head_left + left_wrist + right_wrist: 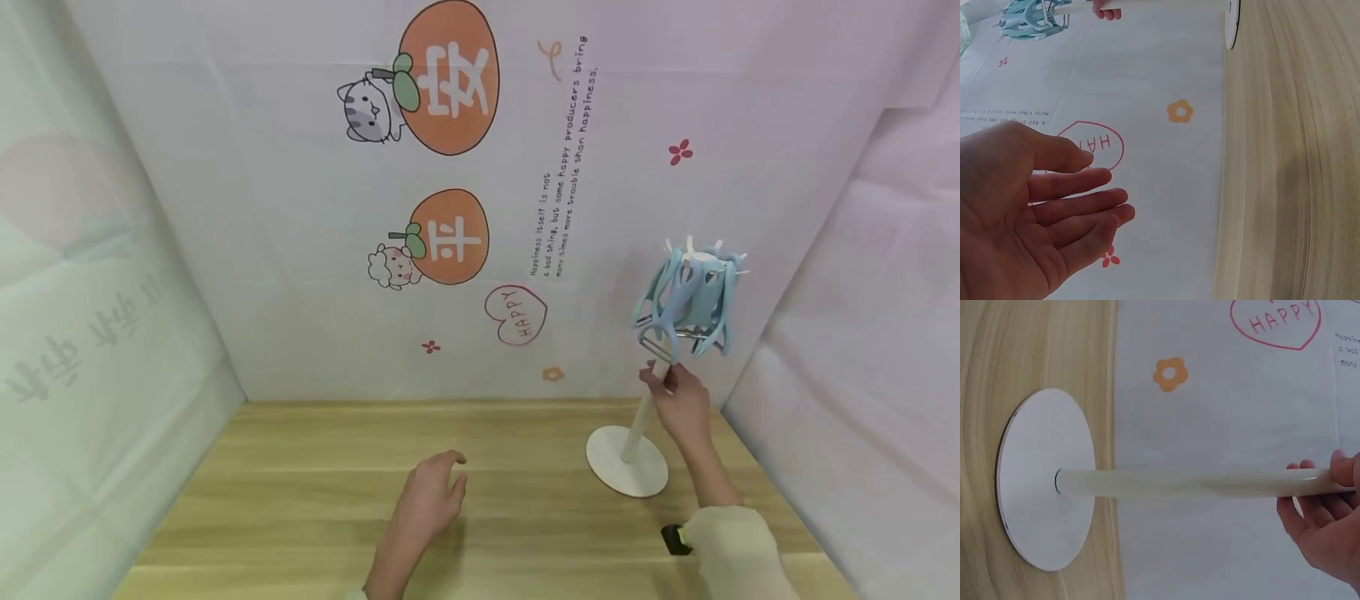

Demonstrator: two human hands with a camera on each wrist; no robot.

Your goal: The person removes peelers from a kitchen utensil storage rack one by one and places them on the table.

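Toward the right of the head view, my right hand point(684, 404) grips the white pole point(642, 421) of an upright stand, just under its load. Several light-blue peelers point(678, 300) with metal blades hang from white hooks around the stand's top. In the right wrist view, the fingers and thumb of the right hand point(1329, 531) curl round the pole point(1197, 483), above its round white base point(1038, 531). My left hand point(431, 492) is over the table, apart from the stand. The left wrist view shows this hand point(1054, 206) holding nothing, its fingers relaxed.
The stand's base rests on a wood-grain table point(337, 475), near its back right. A white printed cloth point(300, 208) rises behind the table, and more cloth covers both sides. A small black item with a yellow-green part point(677, 540) is by the right sleeve point(738, 550).
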